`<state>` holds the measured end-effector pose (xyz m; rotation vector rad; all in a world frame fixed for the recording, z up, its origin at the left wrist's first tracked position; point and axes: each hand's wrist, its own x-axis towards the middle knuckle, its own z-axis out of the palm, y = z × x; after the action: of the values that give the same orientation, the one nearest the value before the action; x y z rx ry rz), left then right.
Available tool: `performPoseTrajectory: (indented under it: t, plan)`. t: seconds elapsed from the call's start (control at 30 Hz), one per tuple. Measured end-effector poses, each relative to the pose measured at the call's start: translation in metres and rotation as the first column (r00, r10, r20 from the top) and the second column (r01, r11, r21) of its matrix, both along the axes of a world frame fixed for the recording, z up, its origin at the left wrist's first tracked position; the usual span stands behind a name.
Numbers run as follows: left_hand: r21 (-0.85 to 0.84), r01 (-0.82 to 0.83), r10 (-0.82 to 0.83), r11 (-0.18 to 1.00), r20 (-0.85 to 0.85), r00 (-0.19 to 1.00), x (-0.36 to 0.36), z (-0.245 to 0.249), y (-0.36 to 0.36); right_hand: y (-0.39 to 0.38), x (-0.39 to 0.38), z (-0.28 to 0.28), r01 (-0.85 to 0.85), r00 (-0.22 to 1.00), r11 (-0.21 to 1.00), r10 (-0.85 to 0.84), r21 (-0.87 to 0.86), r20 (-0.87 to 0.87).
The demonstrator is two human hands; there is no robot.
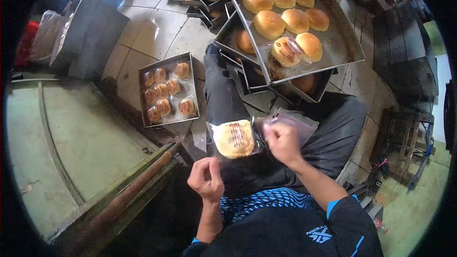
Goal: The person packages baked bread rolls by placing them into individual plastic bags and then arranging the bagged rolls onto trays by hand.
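A pale, flat-looking bun sits inside a clear printed plastic bag over my lap. My left hand is closed, thumb and forefinger pinched at the bag's lower left corner. My right hand, slightly blurred, is closed at the bag's right end; its fingertips are partly hidden. Beside and behind that hand, a bunch of clear plastic bags lies on my right leg. Ahead, a metal tray holds several bare golden buns and one bagged bun.
The large tray rests on stacked trays with more buns. At left on the tiled floor, a smaller tray holds several bagged buns. Further trays stand at the back. A greenish wooden surface borders my left side.
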<state>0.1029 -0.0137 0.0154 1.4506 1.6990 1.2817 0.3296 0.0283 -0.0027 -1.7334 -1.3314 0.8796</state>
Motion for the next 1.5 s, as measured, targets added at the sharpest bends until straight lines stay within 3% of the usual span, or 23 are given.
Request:
performPoseTrajectory:
  t: [0.03, 0.07, 0.13, 0.23, 0.27, 0.33, 0.4, 0.47, 0.53, 0.6, 0.67, 0.7, 0.73, 0.8, 0.87, 0.93, 1.03, 1.17, 1.23, 1.3, 1.33, 1.4, 1.5]
  plan:
    - [0.011, 0.018, -0.017, 1.0, -0.021, 1.0, -0.002, 0.01, 0.008, 0.013, 0.007, 0.021, 0.04, 0.998, 0.993, -0.045, 0.112, 0.043]
    - [0.041, -0.017, 0.016, 0.999, 0.022, 1.0, -0.001, 0.018, 0.02, 0.019, 0.01, 0.042, -0.01, 1.0, 0.999, 0.009, 0.041, 0.026]
    - [-0.113, -0.041, 0.051, 0.993, 0.094, 0.994, 0.0, 0.041, 0.047, 0.039, 0.002, 0.055, -0.37, 0.928, 0.819, 0.351, 0.439, 0.127]
    - [-0.219, 0.039, 0.018, 0.975, 0.251, 0.968, 0.002, 0.041, 0.083, 0.047, -0.026, 0.032, -0.591, 0.779, 0.76, 0.451, 0.27, 0.435]
    - [-0.254, 0.089, -0.004, 0.963, 0.319, 0.948, 0.003, 0.039, 0.093, 0.052, -0.024, 0.027, -0.546, 0.838, 0.81, 0.527, 0.216, 0.143]
    - [-0.183, 0.064, -0.007, 0.981, 0.295, 0.956, 0.015, 0.05, 0.105, 0.066, 0.009, 0.062, -0.557, 0.827, 0.83, 0.555, 0.001, -0.088]
    - [-0.134, 0.079, -0.019, 0.988, 0.405, 0.914, 0.015, 0.04, 0.11, 0.072, 0.049, 0.057, -0.311, 0.892, 0.949, 0.308, 0.045, -0.33]
    - [-0.142, 0.174, -0.104, 0.975, 0.404, 0.909, 0.033, 0.037, 0.112, 0.081, 0.096, 0.049, 0.055, 0.748, 0.998, -0.049, -0.013, -0.661]
    - [-0.079, 0.327, -0.292, 0.942, 0.294, 0.91, 0.069, 0.024, 0.115, 0.1, 0.158, 0.032, 0.349, 0.772, 0.935, -0.327, -0.066, -0.545]
    - [-0.112, 0.574, -0.568, 0.811, 0.083, 0.819, 0.108, 0.023, 0.118, 0.121, 0.211, 0.025, 0.5, 0.804, 0.865, -0.484, -0.049, -0.344]
    - [0.141, 0.678, -0.626, 0.722, -0.286, 0.726, 0.151, -0.008, 0.126, 0.118, 0.233, 0.045, 0.567, 0.82, 0.824, -0.563, -0.015, 0.107]
    - [0.035, 0.731, -0.701, 0.681, -0.258, 0.665, 0.154, -0.028, 0.125, 0.109, 0.239, 0.03, 0.482, 0.778, 0.856, -0.516, 0.185, 0.359]
    - [-0.063, 0.772, -0.764, 0.632, -0.217, 0.608, 0.156, -0.051, 0.12, 0.1, 0.244, 0.015, 0.378, 0.609, 0.85, -0.526, 0.366, 0.594]
    - [-0.161, 0.807, -0.823, 0.568, -0.124, 0.555, 0.163, -0.059, 0.117, 0.063, 0.205, 0.007, 0.183, 0.894, 0.918, -0.305, 0.353, 0.329]
    - [-0.171, 0.813, -0.828, 0.557, -0.048, 0.558, 0.154, -0.048, 0.114, 0.023, 0.168, 0.007, -0.182, 0.969, 0.97, 0.149, 0.161, 0.196]
    - [-0.099, 0.832, -0.836, 0.546, 0.0, 0.548, 0.15, -0.047, 0.114, -0.003, 0.126, 0.016, -0.184, 0.973, 0.978, 0.166, 0.1, 0.163]
    - [-0.227, 0.787, -0.814, 0.573, -0.052, 0.578, 0.153, -0.043, 0.114, -0.022, 0.105, -0.005, -0.079, 0.984, 0.993, 0.064, 0.092, 0.164]
    - [-0.132, 0.786, -0.797, 0.604, -0.095, 0.596, 0.161, -0.025, 0.116, -0.01, 0.127, 0.024, -0.193, 0.887, 0.926, 0.024, 0.324, 0.461]
    - [-0.117, 0.849, -0.856, 0.515, -0.118, 0.503, 0.147, -0.018, 0.124, -0.008, 0.136, 0.045, 0.092, 0.973, 0.908, -0.17, 0.408, 0.158]
    - [-0.071, 0.775, -0.673, 0.628, 0.452, 0.586, 0.14, -0.025, 0.129, -0.005, 0.139, 0.064, 0.352, 0.933, 0.88, -0.302, 0.32, -0.196]
    - [-0.081, 0.727, -0.488, 0.682, 0.691, 0.534, 0.138, -0.027, 0.13, -0.004, 0.135, 0.064, 0.361, 0.912, 0.894, -0.28, 0.266, -0.299]
    - [-0.119, 0.568, -0.19, 0.815, 0.871, 0.454, 0.136, -0.022, 0.135, 0.003, 0.121, 0.064, 0.356, 0.837, 0.921, -0.24, 0.157, -0.492]
    - [-0.178, 0.324, -0.086, 0.929, 0.749, 0.657, 0.116, -0.03, 0.152, 0.021, 0.097, 0.067, 0.222, 0.963, 0.913, -0.151, 0.341, -0.222]
